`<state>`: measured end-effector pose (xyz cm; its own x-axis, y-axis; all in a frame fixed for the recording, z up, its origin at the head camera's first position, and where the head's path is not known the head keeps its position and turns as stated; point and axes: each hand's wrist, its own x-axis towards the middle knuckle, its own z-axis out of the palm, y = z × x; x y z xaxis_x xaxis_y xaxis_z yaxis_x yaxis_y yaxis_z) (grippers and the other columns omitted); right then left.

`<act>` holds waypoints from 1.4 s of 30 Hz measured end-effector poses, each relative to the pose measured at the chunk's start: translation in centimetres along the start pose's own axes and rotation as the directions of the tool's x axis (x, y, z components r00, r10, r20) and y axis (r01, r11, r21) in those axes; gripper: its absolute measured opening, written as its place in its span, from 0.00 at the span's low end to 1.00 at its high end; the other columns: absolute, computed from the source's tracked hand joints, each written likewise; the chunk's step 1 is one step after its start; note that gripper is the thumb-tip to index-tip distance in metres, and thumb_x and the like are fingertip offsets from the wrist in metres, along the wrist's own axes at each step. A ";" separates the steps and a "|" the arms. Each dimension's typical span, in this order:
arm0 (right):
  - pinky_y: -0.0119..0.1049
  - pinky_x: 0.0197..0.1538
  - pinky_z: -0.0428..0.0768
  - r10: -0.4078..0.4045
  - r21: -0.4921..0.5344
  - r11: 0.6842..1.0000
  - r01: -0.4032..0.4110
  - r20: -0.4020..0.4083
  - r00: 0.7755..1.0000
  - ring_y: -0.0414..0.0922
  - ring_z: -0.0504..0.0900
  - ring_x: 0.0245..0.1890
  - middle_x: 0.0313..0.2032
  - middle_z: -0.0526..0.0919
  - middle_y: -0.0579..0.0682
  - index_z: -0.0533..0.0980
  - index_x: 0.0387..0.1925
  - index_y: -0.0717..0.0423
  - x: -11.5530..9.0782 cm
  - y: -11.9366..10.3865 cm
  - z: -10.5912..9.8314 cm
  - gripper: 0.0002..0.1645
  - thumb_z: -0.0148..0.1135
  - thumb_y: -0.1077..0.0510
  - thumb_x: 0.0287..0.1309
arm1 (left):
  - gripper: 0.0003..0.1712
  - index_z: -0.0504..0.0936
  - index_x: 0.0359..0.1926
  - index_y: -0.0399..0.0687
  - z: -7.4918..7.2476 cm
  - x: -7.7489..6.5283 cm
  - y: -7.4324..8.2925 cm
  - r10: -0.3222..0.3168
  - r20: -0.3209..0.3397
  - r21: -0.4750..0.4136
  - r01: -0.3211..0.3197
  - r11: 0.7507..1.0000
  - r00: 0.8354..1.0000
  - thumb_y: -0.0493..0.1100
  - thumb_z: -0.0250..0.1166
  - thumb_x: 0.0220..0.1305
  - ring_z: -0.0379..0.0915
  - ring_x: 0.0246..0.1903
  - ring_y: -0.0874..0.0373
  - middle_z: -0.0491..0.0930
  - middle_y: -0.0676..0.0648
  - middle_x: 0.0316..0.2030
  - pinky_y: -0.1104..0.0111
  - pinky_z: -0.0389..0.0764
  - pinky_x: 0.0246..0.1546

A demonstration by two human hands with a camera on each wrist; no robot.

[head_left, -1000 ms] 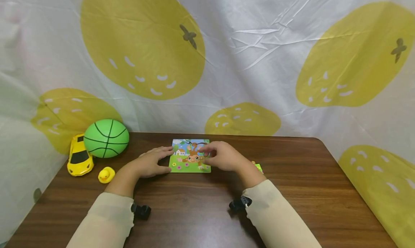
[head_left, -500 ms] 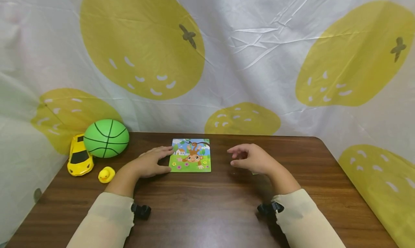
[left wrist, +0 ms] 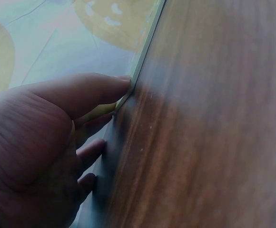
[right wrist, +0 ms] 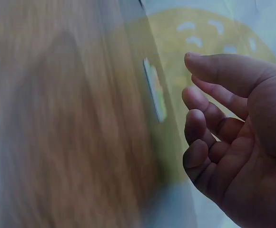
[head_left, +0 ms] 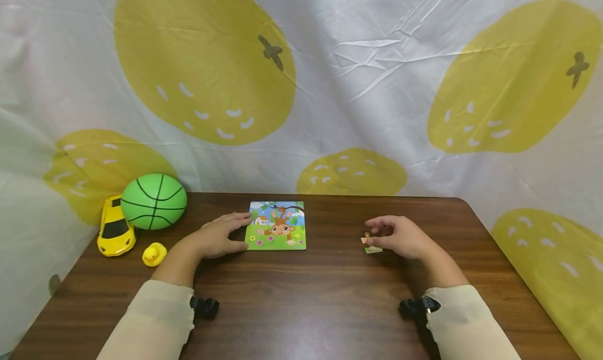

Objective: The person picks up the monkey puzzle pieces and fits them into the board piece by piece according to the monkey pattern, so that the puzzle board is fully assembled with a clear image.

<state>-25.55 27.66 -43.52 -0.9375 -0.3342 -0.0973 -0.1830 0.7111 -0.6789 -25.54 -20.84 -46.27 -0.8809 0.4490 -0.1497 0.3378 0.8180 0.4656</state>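
A square monkey jigsaw puzzle [head_left: 279, 229] lies flat on the table. My left hand [head_left: 218, 236] rests at its left side, fingers and thumb spread and touching its edge. In the left wrist view, the thumb [left wrist: 97, 89] lies against the puzzle's thin rim. A small loose puzzle piece [head_left: 373, 249], green at the bottom with some brown and pink, lies to the right. Over it hovers my right hand [head_left: 404, 237], thumb and fingers apart and partly covering it. In the right wrist view, this puzzle piece [right wrist: 155, 90] lies on the table, separate from the loosely bent fingertips.
On the left stand a green ball [head_left: 154, 202], a yellow toy car [head_left: 115, 229] and a yellow rubber duck [head_left: 154, 254]. A white cloth [head_left: 358, 93] with yellow fruit prints hangs behind the brown wooden table [head_left: 292, 297].
My right hand has left the puzzle and moved right to the loose piece, its fingers parted. The left hand has stayed at the puzzle's left edge.
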 end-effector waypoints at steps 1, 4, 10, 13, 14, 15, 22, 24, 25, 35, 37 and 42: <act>0.31 0.39 0.82 -0.001 -0.014 1.000 0.001 -0.001 1.000 0.41 0.84 0.42 0.50 0.87 0.54 0.82 0.64 0.56 0.0 0.3 -0.2 0.30 0.77 0.53 0.62 | 0.44 0.67 0.82 0.51 0.0 0.0 0.0 0.000 0.000 0.002 0.000 1.000 1.000 0.60 0.68 0.72 0.48 0.84 0.34 0.59 0.45 0.84 0.26 0.52 0.77; 0.31 0.38 0.80 0.004 -0.028 1.000 -0.004 0.009 1.000 0.41 0.82 0.41 0.52 0.87 0.55 0.82 0.64 0.54 -0.1 1.1 -0.5 0.31 0.79 0.53 0.60 | 0.44 0.66 0.82 0.51 0.0 0.0 0.0 0.000 -0.002 0.005 0.000 1.000 1.000 0.60 0.68 0.72 0.49 0.84 0.34 0.59 0.45 0.84 0.26 0.52 0.77; 0.31 0.37 0.78 0.015 -0.017 1.000 -0.014 0.049 0.999 0.43 0.78 0.39 0.51 0.87 0.54 0.82 0.64 0.52 -0.2 2.0 -0.7 0.33 0.81 0.54 0.57 | 0.44 0.66 0.82 0.50 -0.1 -0.2 0.2 0.004 -0.006 0.004 -0.004 1.000 1.000 0.59 0.67 0.72 0.49 0.84 0.34 0.59 0.44 0.84 0.27 0.52 0.77; 0.31 0.39 0.78 0.025 -0.017 1.000 -0.024 0.074 0.997 0.44 0.77 0.42 0.52 0.86 0.54 0.82 0.65 0.52 -0.2 2.1 -0.6 0.33 0.80 0.58 0.57 | 0.44 0.66 0.82 0.50 -0.2 -0.2 0.3 0.003 -0.004 0.001 -0.003 1.000 1.000 0.59 0.67 0.72 0.49 0.84 0.34 0.59 0.44 0.84 0.27 0.52 0.77; 0.32 0.39 0.79 0.022 -0.021 1.000 -0.021 0.080 0.997 0.45 0.78 0.43 0.54 0.85 0.54 0.82 0.65 0.52 -0.2 2.1 -0.6 0.33 0.80 0.59 0.57 | 0.44 0.66 0.82 0.50 -0.2 -0.2 0.3 0.003 -0.004 0.001 -0.003 1.000 1.000 0.59 0.67 0.72 0.49 0.84 0.34 0.59 0.44 0.84 0.27 0.52 0.77; 0.32 0.40 0.79 0.023 -0.025 0.999 -0.021 0.081 0.996 0.45 0.78 0.43 0.54 0.85 0.54 0.82 0.65 0.52 -0.1 2.1 -0.6 0.33 0.80 0.60 0.57 | 0.44 0.66 0.82 0.50 -0.2 -0.2 0.3 0.003 -0.004 0.001 -0.003 1.000 1.000 0.59 0.67 0.72 0.49 0.84 0.34 0.59 0.44 0.84 0.27 0.52 0.77; 0.31 0.40 0.78 0.031 -0.047 0.999 -0.028 0.073 0.997 0.44 0.78 0.42 0.50 0.84 0.54 0.83 0.64 0.54 0.0 1.9 -0.3 0.32 0.79 0.62 0.57 | 0.44 0.66 0.82 0.50 -0.1 -0.2 0.2 -0.003 0.001 0.008 0.003 1.000 1.000 0.60 0.68 0.72 0.49 0.84 0.35 0.59 0.45 0.84 0.27 0.53 0.77; 0.31 0.39 0.79 0.023 -0.043 0.999 -0.020 0.074 0.997 0.43 0.78 0.41 0.48 0.83 0.54 0.82 0.65 0.55 0.0 1.8 -0.3 0.33 0.79 0.63 0.56 | 0.44 0.66 0.82 0.50 -0.1 -0.2 0.2 -0.007 0.003 0.009 0.007 1.000 1.000 0.60 0.68 0.72 0.49 0.84 0.35 0.59 0.45 0.85 0.27 0.52 0.77; 0.30 0.39 0.79 0.014 -0.039 0.999 -0.011 0.074 0.997 0.43 0.78 0.40 0.47 0.82 0.54 0.81 0.66 0.56 0.1 1.7 -0.3 0.35 0.79 0.63 0.56 | 0.45 0.66 0.82 0.51 -0.1 -0.2 0.2 -0.008 0.004 0.009 0.008 1.000 1.000 0.60 0.68 0.72 0.49 0.84 0.35 0.58 0.45 0.85 0.27 0.52 0.77; 0.34 0.45 0.81 0.016 -0.062 0.998 -0.015 0.023 1.000 0.45 0.81 0.44 0.45 0.84 0.53 0.84 0.59 0.58 0.0 0.4 0.0 0.26 0.77 0.63 0.58 | 0.44 0.66 0.82 0.50 0.1 -0.1 0.0 0.000 -0.004 0.015 0.000 1.000 1.000 0.60 0.68 0.72 0.48 0.85 0.35 0.59 0.45 0.84 0.28 0.53 0.78; 0.35 0.46 0.82 0.010 -0.058 0.998 -0.008 0.027 1.000 0.45 0.84 0.46 0.46 0.86 0.53 0.85 0.58 0.56 0.0 0.1 0.0 0.22 0.74 0.63 0.62 | 0.44 0.67 0.82 0.50 0.1 0.0 0.0 0.001 -0.004 0.015 -0.001 1.000 1.000 0.60 0.68 0.72 0.49 0.85 0.35 0.59 0.45 0.84 0.28 0.53 0.78; 0.32 0.42 0.85 -0.032 0.013 0.999 0.031 0.050 0.998 0.44 0.86 0.44 0.44 0.88 0.52 0.85 0.58 0.56 0.5 -1.3 0.6 0.18 0.70 0.62 0.68 | 0.44 0.67 0.82 0.51 0.1 0.0 0.0 -0.001 -0.007 0.010 0.001 1.000 1.000 0.60 0.68 0.72 0.49 0.84 0.35 0.59 0.45 0.84 0.27 0.53 0.77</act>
<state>-25.63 26.16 -43.12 -0.9153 -0.3869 -0.1119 -0.2082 0.6924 -0.6908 -25.54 -20.84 -46.34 -0.8834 0.4461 -0.1438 0.3405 0.8217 0.4570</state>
